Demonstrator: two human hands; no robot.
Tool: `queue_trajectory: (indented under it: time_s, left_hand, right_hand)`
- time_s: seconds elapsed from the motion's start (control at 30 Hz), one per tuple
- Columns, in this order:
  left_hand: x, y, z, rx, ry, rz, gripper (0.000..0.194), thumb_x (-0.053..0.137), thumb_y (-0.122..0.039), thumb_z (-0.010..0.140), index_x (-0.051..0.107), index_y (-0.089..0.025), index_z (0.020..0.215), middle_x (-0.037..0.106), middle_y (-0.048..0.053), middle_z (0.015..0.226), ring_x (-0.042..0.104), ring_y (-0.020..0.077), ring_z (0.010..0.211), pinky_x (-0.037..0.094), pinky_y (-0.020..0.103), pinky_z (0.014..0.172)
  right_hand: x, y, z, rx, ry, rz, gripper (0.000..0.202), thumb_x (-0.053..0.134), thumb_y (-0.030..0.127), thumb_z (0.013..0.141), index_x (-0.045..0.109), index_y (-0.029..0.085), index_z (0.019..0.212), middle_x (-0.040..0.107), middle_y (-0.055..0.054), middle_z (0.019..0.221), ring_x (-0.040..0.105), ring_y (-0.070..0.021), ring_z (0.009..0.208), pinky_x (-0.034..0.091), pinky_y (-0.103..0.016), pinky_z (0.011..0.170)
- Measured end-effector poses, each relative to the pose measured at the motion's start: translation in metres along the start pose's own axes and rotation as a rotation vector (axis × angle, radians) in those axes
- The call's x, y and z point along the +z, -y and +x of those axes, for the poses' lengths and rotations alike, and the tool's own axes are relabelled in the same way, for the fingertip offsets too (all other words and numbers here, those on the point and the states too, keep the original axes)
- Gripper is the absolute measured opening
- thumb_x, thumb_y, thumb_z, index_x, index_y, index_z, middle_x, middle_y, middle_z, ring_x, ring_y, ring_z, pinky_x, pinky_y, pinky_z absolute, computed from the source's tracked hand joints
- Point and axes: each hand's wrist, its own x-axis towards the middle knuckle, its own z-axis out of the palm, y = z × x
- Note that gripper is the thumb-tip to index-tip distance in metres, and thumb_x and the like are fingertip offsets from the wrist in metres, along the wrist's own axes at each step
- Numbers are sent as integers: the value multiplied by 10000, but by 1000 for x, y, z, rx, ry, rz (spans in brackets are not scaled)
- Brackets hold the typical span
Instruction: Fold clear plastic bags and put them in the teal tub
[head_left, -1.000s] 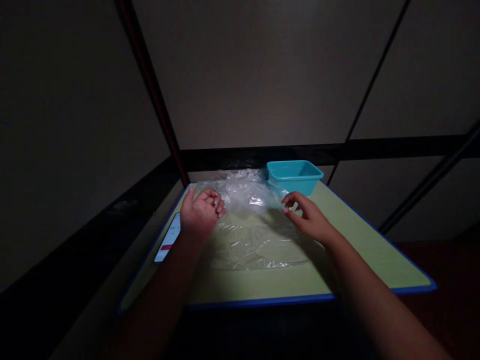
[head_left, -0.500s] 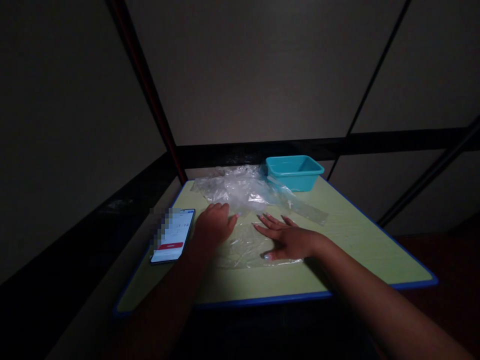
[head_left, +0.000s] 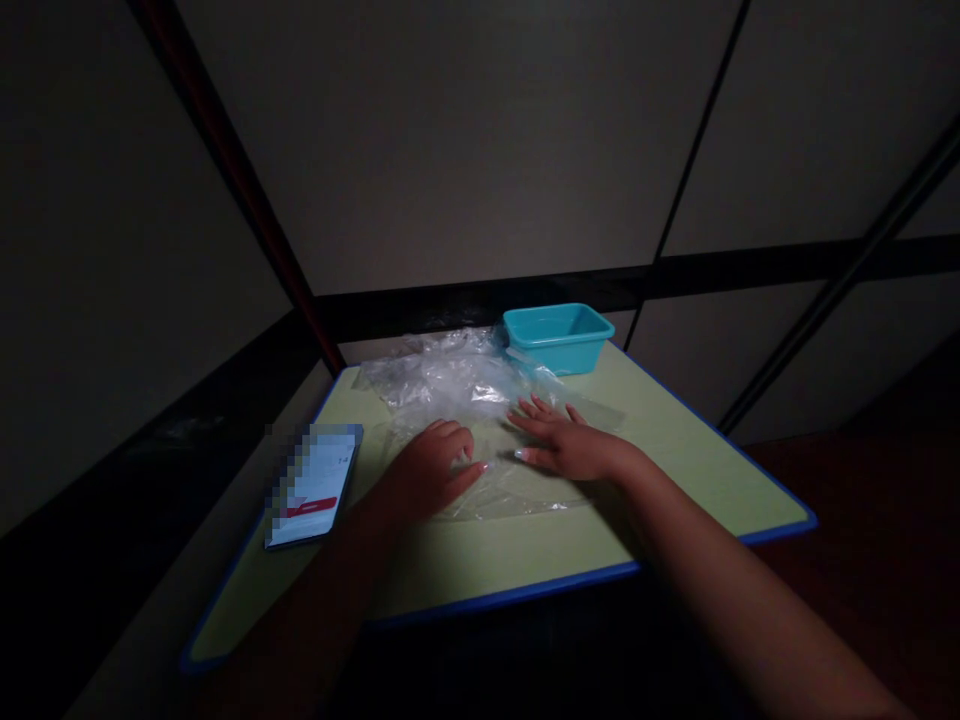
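A clear plastic bag (head_left: 502, 490) lies flat on the light green table (head_left: 465, 570), near its middle. My left hand (head_left: 435, 465) is over the left part of this bag, fingers curled and thumb apart, with nothing seen between them. Over the bag's right part, my right hand (head_left: 562, 442) has its fingers spread, palm down, and holds nothing. More crumpled clear plastic (head_left: 457, 375) is heaped behind both hands. Whether the flat sheet and the heap are joined cannot be made out.
A turquoise basket (head_left: 562, 350) stands at the back right, touching or close to the crumpled plastic. A phone (head_left: 319, 485) with a lit screen lies at the table's left edge. Wall panels rise behind the table.
The view has shifted, so the table sits further left. My right hand has moved away from me across the bag. My left hand has moved slightly back towards me, its thumb further from the fingers.
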Motion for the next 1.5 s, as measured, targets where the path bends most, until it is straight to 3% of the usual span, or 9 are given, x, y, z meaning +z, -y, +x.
queue_trajectory:
  time_s: [0.1, 0.17, 0.33, 0.47, 0.6, 0.77, 0.97, 1.37, 1.5]
  left_hand:
    - [4, -15, 0, 71, -3, 44, 203, 566, -352, 815, 575, -177, 918, 598, 73, 938, 525, 242, 921, 420, 391, 825]
    - [10, -24, 0, 137, 23, 25, 346, 558, -379, 828, 552, -173, 1105, 591, 106, 1131, 505, 261, 1076, 373, 427, 946]
    - [26, -32, -2, 112, 115, 74, 598, 461, -400, 887, 299, -167, 1414, 345, 127, 1472, 266, 262, 1366, 187, 494, 1100]
    - [31, -27, -3, -12, 172, 142, 614, 411, -394, 895, 265, -135, 1432, 265, 133, 1501, 222, 260, 1388, 210, 537, 1081]
    - [31, -22, -4, -57, 192, 187, 606, 386, -400, 898, 265, -149, 1436, 246, 130, 1502, 225, 258, 1388, 208, 561, 1073]
    - [33, -21, -5, -59, 238, 211, 570, 346, -382, 919, 247, -188, 1446, 227, 100, 1509, 208, 247, 1393, 207, 566, 1072]
    - [35, -21, -6, -46, 300, 222, 552, 336, -363, 924, 271, -164, 1435, 226, 104, 1509, 205, 252, 1394, 215, 592, 1058]
    - [36, -18, -9, -21, 286, 198, 668, 397, -513, 883, 265, -166, 1439, 250, 137, 1502, 210, 291, 1388, 215, 599, 1053]
    - [34, -19, -6, -28, 273, 169, 598, 377, -433, 904, 286, -162, 1430, 254, 149, 1501, 211, 291, 1388, 205, 606, 1051]
  right_hand:
    - [-1, -7, 2, 59, -71, -5, 634, 360, 539, 904, 244, 251, 1457, 80, -80, 1537, 3, -278, 1411, 44, -605, 1072]
    - [-1, -10, 3, 69, -88, 1, 589, 325, 502, 926, 251, 254, 1455, 100, -74, 1537, 16, -272, 1412, 55, -603, 1073]
    - [-7, -8, 1, 95, -29, 15, 657, 328, 560, 907, 182, 256, 1471, 54, -79, 1540, -5, -268, 1413, 49, -609, 1070]
    - [-14, -5, -5, 92, 51, 27, 921, 472, 703, 765, 112, 245, 1479, -15, -107, 1537, -50, -300, 1405, 11, -621, 1063]
    - [-12, -1, -6, -2, 140, 46, 1076, 615, 696, 654, 75, 261, 1478, -69, -108, 1533, -93, -336, 1392, -21, -629, 1055]
    - [-7, 5, -4, -57, 220, 17, 1148, 707, 634, 595, 61, 276, 1475, -108, -110, 1528, -111, -356, 1385, -53, -647, 1036]
    - [-12, 4, -4, 36, 259, -49, 1224, 775, 567, 540, 27, 297, 1470, -109, -112, 1530, -132, -372, 1376, -55, -681, 1007]
    - [-14, -2, -6, 50, 287, -37, 1318, 846, 499, 412, 73, 326, 1466, -90, -113, 1535, -128, -420, 1362, -85, -719, 961]
    - [-15, -3, -7, 53, 262, -45, 1279, 827, 529, 450, 74, 331, 1465, -98, -99, 1535, -131, -400, 1368, -76, -700, 985]
